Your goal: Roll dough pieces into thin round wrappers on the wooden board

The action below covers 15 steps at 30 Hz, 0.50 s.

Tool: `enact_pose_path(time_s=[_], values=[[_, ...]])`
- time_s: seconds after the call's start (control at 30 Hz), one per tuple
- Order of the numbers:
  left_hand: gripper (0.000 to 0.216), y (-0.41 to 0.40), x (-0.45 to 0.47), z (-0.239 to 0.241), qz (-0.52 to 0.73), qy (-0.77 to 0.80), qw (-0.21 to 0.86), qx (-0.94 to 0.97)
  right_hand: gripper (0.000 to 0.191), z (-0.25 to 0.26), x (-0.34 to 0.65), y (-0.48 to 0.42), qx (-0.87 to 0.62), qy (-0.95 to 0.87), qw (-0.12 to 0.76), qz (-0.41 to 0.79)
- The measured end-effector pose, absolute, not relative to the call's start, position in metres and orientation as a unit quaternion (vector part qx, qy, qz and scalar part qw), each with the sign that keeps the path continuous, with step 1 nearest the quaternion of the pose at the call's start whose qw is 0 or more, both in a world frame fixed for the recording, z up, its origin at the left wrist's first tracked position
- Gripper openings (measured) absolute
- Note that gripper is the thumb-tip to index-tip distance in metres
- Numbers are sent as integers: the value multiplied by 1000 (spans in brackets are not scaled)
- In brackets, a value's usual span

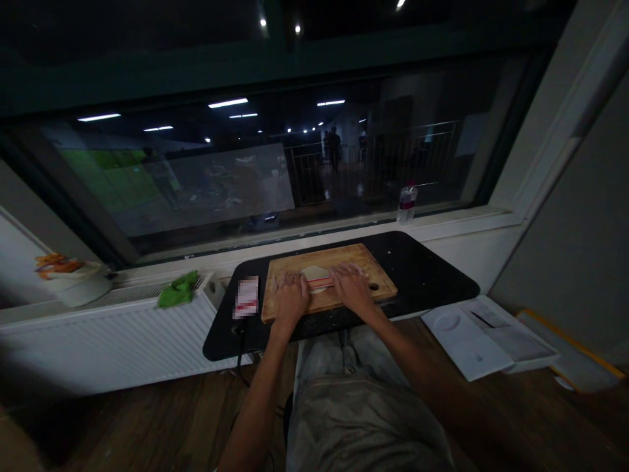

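Left hand (290, 296) and right hand (352, 287) lie loosely open over the striped rod (320, 283), which crosses the dough (314, 271) on the cutting board (351, 252).

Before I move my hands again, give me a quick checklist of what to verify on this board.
1. Left hand at the rod's left end: ok, it lies over that end.
2. Right hand at the other end: ok, it covers the right end.
3. Striped rod across the dough: ok, pale dough shows beyond it.
4. Wooden board fully on the black table: ok, within its edges.
5. Dough free underneath: cannot tell, its underside is hidden.
6. Bottle off the board: ok, it stands on the windowsill.
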State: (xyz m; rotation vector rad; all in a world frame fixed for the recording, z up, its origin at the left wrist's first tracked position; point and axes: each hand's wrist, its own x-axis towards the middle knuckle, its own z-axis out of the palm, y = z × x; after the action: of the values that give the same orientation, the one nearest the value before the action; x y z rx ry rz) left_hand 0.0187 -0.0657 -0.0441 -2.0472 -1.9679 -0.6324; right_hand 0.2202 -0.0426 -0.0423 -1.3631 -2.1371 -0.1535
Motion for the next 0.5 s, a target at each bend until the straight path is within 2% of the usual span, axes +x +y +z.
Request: enact_pose_path(time_s=[0.23,0.5], values=[[51,-49,14,-38,-194,-672,100,-708,42,-30,220,-28,-537,-808,233,-73],[47,-25,14,-26,-173,-681,81,-707,51,-17,228,3,-623,-754,180,-102]])
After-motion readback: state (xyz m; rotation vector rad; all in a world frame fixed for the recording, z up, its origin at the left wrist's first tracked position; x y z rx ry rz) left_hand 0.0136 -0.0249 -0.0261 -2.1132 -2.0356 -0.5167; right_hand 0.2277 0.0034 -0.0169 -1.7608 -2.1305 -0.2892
